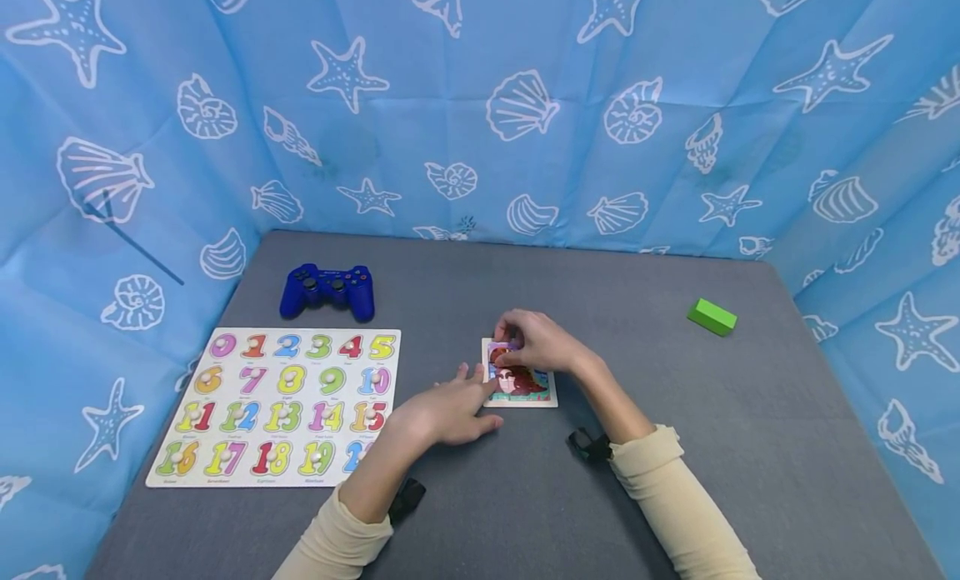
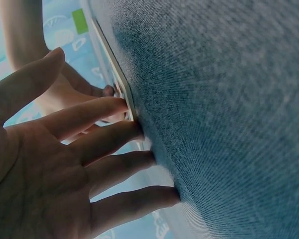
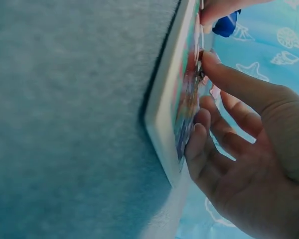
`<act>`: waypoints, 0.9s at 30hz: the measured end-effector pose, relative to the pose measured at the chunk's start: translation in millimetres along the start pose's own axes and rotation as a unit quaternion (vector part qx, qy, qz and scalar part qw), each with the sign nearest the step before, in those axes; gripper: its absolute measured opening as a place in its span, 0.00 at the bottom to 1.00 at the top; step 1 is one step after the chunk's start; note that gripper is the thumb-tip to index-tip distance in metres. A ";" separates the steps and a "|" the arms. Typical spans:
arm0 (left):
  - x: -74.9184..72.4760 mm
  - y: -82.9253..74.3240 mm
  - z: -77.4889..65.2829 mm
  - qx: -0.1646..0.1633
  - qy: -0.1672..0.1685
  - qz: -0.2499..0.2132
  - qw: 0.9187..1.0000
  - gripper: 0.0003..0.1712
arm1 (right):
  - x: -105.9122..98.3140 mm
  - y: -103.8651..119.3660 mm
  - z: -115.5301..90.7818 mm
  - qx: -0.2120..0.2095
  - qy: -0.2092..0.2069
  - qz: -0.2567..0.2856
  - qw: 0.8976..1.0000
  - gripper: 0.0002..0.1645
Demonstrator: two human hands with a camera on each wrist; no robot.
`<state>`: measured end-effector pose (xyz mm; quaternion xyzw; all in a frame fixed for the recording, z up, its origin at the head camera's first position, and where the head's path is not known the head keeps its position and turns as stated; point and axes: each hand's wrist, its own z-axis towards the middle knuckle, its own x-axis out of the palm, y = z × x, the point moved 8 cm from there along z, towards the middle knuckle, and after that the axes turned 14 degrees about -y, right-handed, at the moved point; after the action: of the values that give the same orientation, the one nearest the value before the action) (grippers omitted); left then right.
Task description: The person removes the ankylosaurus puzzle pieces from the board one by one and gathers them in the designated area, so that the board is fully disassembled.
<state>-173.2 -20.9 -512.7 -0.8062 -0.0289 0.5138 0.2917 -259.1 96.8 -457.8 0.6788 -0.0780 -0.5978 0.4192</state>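
Observation:
A small square picture puzzle [image 1: 531, 402] with a pale border and a red-haired figure lies on the table in the head view. Spread and straight, the fingers of my left hand [image 1: 450, 407] reach its left edge; the left wrist view has two fingertips right at the board's rim. My right hand [image 1: 542, 343] bends over the puzzle's upper left part, pinching a puzzle piece [image 1: 501, 353] between thumb and fingers at the board's surface. Part of the picture is hidden beneath this hand. Seen from the right wrist, the thumb and curled fingertips sit close against the printed face.
A white number board [image 1: 281, 405] with knobbed numerals lies on the left, partly behind my left forearm. Beyond it is a blue game controller [image 1: 327, 290]. A green block [image 1: 712, 316] rests at the right. Blue shell-patterned curtains [image 1: 450, 147] surround the grey table [image 1: 750, 447].

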 end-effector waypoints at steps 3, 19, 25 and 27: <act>-15.8 -14.4 -12.7 -0.004 0.000 0.003 1.000 0.41 | -0.7 1.1 -1.3 -0.011 -0.012 0.009 1.000 0.14; -27.7 -26.6 -22.8 -0.012 0.005 -0.001 1.000 0.42 | -19.9 -15.1 -14.0 0.019 -0.023 0.139 0.990 0.09; -34.8 -33.7 -30.9 -0.018 0.006 0.001 1.000 0.43 | -35.6 -29.2 -25.9 0.050 -0.036 0.161 0.985 0.10; -34.7 -33.8 -31.5 -0.021 0.007 0.002 1.000 0.42 | -41.7 -33.9 -29.7 0.056 -0.041 0.163 0.984 0.11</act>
<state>-154.4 -18.8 -458.1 -0.8156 -0.0360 0.5083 0.2740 -257.8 157.8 -451.1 0.6546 -0.2380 -0.5435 0.4685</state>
